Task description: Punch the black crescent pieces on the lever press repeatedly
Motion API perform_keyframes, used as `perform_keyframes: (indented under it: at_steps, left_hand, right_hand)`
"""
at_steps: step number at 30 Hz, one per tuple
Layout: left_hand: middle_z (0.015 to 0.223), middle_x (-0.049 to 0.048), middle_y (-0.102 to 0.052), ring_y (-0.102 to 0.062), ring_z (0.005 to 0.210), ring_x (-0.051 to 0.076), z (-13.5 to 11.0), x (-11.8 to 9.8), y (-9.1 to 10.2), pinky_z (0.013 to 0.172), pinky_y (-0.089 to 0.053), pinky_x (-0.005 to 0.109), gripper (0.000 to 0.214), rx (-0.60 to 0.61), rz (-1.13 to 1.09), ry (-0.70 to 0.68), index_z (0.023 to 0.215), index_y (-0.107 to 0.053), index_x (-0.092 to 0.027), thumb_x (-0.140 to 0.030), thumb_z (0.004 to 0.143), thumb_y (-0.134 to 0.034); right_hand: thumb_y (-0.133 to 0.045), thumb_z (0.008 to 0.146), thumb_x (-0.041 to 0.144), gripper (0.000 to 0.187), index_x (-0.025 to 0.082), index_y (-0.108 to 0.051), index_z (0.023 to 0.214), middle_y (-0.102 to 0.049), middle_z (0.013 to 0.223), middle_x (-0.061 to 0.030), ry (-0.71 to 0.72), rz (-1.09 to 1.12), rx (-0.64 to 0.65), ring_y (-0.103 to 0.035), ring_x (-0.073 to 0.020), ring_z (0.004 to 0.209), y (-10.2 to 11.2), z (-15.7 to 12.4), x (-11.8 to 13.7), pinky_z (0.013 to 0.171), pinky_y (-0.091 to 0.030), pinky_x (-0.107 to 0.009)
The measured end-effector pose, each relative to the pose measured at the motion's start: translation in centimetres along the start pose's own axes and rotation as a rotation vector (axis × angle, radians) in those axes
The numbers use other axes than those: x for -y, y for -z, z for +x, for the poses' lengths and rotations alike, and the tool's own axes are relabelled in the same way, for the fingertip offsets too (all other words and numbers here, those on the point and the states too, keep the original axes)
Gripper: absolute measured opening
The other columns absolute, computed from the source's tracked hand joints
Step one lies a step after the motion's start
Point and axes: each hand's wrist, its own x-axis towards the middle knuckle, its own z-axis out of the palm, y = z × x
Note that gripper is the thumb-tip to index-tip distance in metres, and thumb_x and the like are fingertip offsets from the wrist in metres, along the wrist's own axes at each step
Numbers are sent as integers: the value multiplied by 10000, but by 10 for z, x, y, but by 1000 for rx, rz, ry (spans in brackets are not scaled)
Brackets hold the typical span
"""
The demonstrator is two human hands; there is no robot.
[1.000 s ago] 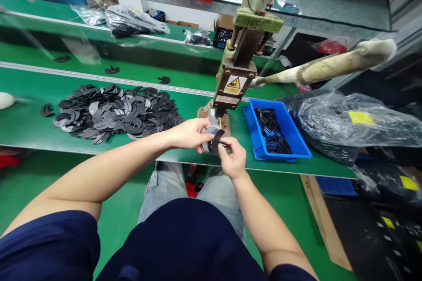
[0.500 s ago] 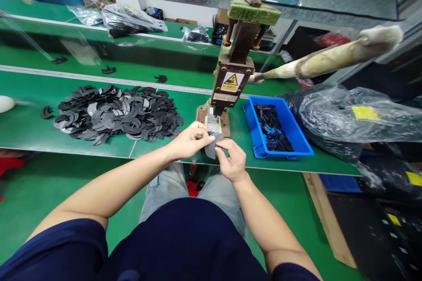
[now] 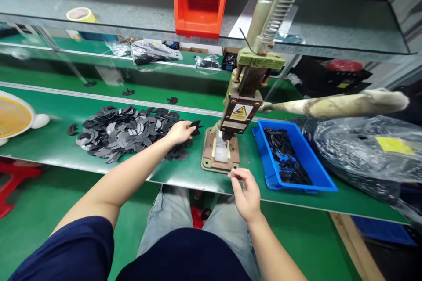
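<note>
The left hand [image 3: 180, 133] is pinching a black piece [image 3: 197, 127] by one end, perhaps risking a slip onto the pile [image 3: 128, 134] at nine o'clock (right hand [image 3: 246, 192]: narrow, contents unclear).

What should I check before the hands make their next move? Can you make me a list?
1. Left hand holding a black piece: ok.
2. Right hand empty: cannot tell, its fingertips are too small to see clearly.
3. Right hand out from under the press head: ok, it's by the base's front edge.
4. Curved pieces piled on the table: ok.
5. Small black parts in the blue tray: ok.
</note>
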Motion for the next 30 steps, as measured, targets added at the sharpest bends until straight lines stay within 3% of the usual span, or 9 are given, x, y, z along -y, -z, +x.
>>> perform_keyframes:
  at_steps: [3, 7, 10, 13, 18, 20, 22, 26, 30]
  left_hand:
    - [1031, 137, -789, -759, 1008, 277, 66, -6, 12, 912, -550, 324, 201, -90, 426, -34, 990, -778, -146, -290, 989, -639]
    - [1245, 216, -745, -679, 1227, 315, 137, -45, 9, 1077, -475, 359, 274, -170, 478, -82, 1157, -776, -103, -255, 1007, -606]
    - [1355, 247, -691, -653, 1273, 307, 167, -65, 1, 1107, -453, 352, 396, -179, 475, -100, 1347, -693, -66, -245, 997, -639]
    - [1374, 259, -678, -649, 1280, 318, 169, -63, -4, 1106, -459, 365, 410, -153, 471, -101, 1361, -681, -44, -217, 993, -631]
    - [1306, 133, -745, -670, 1238, 269, 111, -34, 3, 1086, -482, 327, 309, -116, 447, -165, 1244, -760, -150, -243, 1029, -558]
    - [1275, 113, -757, -683, 1201, 262, 70, -20, 7, 1069, -498, 335, 299, -112, 410, -223, 1216, -767, -163, -269, 1033, -556]
    - [1243, 113, -762, -696, 1145, 257, 22, -5, 7, 1054, -513, 357, 298, -114, 369, -297, 1205, -764, -162, -293, 1031, -560]
    - [1160, 106, -760, -681, 1114, 264, -78, 30, -7, 1044, -517, 420, 280, -119, 417, -422, 1145, -762, -201, -378, 1040, -573]
    - [1266, 133, -717, -645, 1175, 300, -146, 59, -26, 1023, -517, 478, 286, -89, 519, -429, 1194, -749, -218, -401, 1028, -605]
  right_hand:
    - [-626, 961, 235, 180, 254, -701, 1124, -708, 1015, -73, 0, -27, 33, -709, -213, 963, 8, -7, 4, 843, -616, -390]
    - [-625, 951, 219, 184, 279, -707, 1104, -717, 993, -63, -1, -78, 61, -718, -222, 943, 18, -9, 10, 813, -623, -386]
    - [-619, 952, 216, 179, 283, -710, 1090, -722, 984, -58, 9, -137, 50, -721, -215, 930, 30, -13, 13, 793, -624, -370]
    - [-623, 951, 229, 176, 288, -718, 1087, -733, 997, -61, 19, -230, 40, -722, -215, 941, 56, -16, 8, 803, -622, -371]
    - [-630, 948, 406, 207, 264, -730, 1062, -750, 1123, -99, -125, -500, -37, -716, -257, 1064, 144, 20, -38, 983, -586, -453]
    - [-588, 945, 494, 338, 247, -711, 1141, -744, 1200, -116, -300, -679, 53, -714, -265, 1090, 181, 51, -67, 1024, -563, -471]
    - [-698, 842, 483, 417, 196, -710, 1145, -747, 1170, -161, -384, -730, 144, -723, -296, 992, 208, 82, -94, 959, -566, -504]
    - [-990, 418, 375, 600, 169, -744, 925, -749, 957, -192, -479, -756, 374, -714, -303, 837, 220, 120, -132, 804, -561, -449]
    - [-957, 480, 200, 413, 187, -728, 824, -740, 802, -139, -514, -682, 581, -685, -215, 659, 199, 123, -145, 639, -503, -344]
